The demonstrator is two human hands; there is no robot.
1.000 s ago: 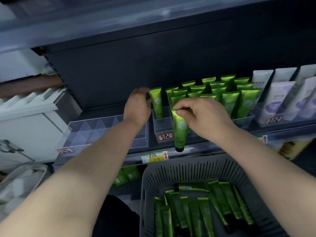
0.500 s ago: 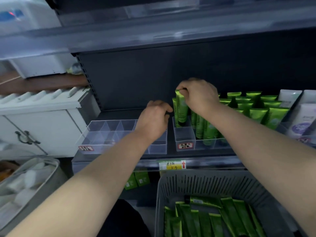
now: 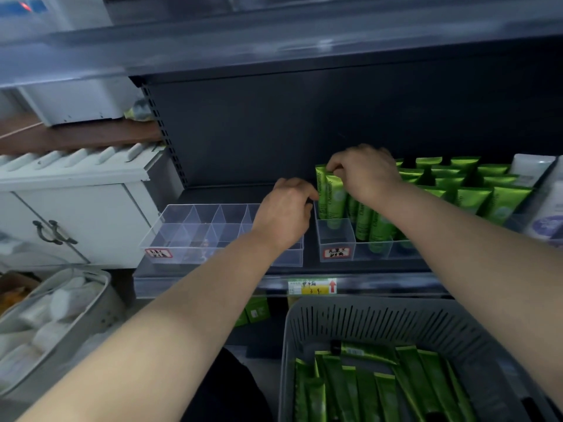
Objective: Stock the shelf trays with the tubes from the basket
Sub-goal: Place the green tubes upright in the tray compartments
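Right hand: our right hand (image 3: 364,175) pinches the top seam of one green tube (image 3: 335,197) between thumb and curled fingers.
Left hand: our left hand (image 3: 286,210) sits just left of that tube with its fingers curled. We cannot tell whether the fingertips grip anything or only steady the tube's edge.
Tube position: it stands upright, cap down, in the left column of the filled tray (image 3: 335,258), behind the front cell and against another tube at the back.
What changed: a second ago we held this tube low at the tray's front edge, above the basket (image 3: 365,319). Half a second ago it had been lifted to the left column, and now it is seated among the others.
Meaning for the task: we judge this tube nearly placed, with only the letting go left.
Still to do: the front cell of that column looks bare, and the divided tray (image 3: 195,236) beside it holds no tubes.
Supply: many green tubes (image 3: 380,388) lie flat in the basket below, so we are far from finished.
Neighbours: white tubes (image 3: 545,208) stand at the far right.
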